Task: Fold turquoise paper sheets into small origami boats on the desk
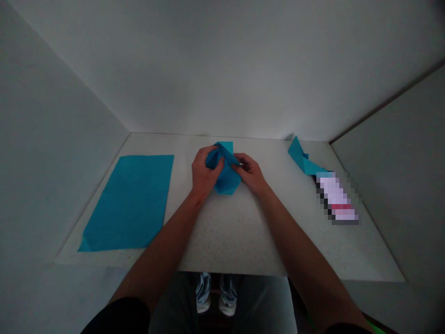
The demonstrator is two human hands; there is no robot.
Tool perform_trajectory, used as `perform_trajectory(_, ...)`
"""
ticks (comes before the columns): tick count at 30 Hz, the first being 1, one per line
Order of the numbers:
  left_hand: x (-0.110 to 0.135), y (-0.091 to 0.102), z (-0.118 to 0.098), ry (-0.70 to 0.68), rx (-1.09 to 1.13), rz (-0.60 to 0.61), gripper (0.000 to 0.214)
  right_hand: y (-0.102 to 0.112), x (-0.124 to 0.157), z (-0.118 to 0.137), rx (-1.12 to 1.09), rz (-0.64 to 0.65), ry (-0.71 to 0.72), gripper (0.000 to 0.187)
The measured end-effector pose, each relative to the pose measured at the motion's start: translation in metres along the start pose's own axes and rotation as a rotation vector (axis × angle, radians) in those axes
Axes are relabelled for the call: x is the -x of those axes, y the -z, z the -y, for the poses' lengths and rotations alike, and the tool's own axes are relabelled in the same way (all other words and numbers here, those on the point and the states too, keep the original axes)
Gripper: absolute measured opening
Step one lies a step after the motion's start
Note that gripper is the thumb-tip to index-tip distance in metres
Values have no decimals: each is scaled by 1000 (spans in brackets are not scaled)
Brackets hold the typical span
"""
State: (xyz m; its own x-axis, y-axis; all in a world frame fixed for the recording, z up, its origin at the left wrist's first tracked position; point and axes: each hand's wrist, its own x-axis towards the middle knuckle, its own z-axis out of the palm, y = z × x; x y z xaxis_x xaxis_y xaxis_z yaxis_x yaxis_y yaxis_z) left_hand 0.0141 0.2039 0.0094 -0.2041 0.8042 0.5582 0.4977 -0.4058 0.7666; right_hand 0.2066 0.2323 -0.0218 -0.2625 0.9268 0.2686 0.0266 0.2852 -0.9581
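Note:
Between my hands, near the back of the white tabletop, is a partly folded piece of blue paper (227, 180) with raised flaps and creases. My left hand (205, 170) grips its left side, fingers behind a flap and thumb on the front. At the right edge, my right hand (251, 172) pinches a flap between thumb and fingers. Some of the folds are hidden behind my fingers.
A flat blue sheet (130, 202) lies on the left of the tabletop (229, 250). Toward the right back stands a folded blue paper piece (301, 157), touching a phone with a blurred screen (335, 197). Walls enclose the back and both sides.

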Motion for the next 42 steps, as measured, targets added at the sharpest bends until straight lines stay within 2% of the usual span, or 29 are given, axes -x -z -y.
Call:
perform_trajectory(4, 1, -2, -1, 39, -9, -97, 22, 1, 3, 6, 66, 44, 63, 28)
perform_trajectory(7, 0, -2, -2, 28, 25, -125, 16, 2, 5, 11, 91, 106, 111, 29)
perform_trajectory(9, 0, -2, -2, 10, 63, -122, 19, 1, 5, 12, 104, 126, 133, 39)
perform_trajectory(12, 1, -3, 1, -33, 103, -93, 29, 0, 6, 8, 97, 144, 149, 65)
perform_trajectory(14, 2, -4, 3, -75, 115, -68, 35, 0, 6, 5, 86, 164, 137, 71)
perform_trajectory(19, 1, -3, 2, -170, 94, -71, 33, 1, 7, 6, 114, 170, 129, 55)
perform_trajectory(22, 2, -2, -2, -114, 87, -78, 29, 0, 7, 13, 106, 172, 177, 45)
perform_trajectory(25, 3, -3, -3, -49, 107, -73, 25, -3, 6, 19, 85, 164, 172, 44)
perform_trajectory(29, 2, -3, -1, -46, 125, -75, 17, -5, 4, 21, 52, 86, 111, 42)
perform_trajectory(36, -3, -3, -4, -83, 261, -130, 28, -1, 1, 15, 86, -143, -12, 50)
perform_trajectory(39, -3, -5, -4, -20, 397, -179, 33, 5, -2, 9, 98, -254, -46, 54)
perform_trajectory(42, -4, -6, 5, 124, 441, -286, 34, 10, -5, 3, 35, -356, -60, 55)
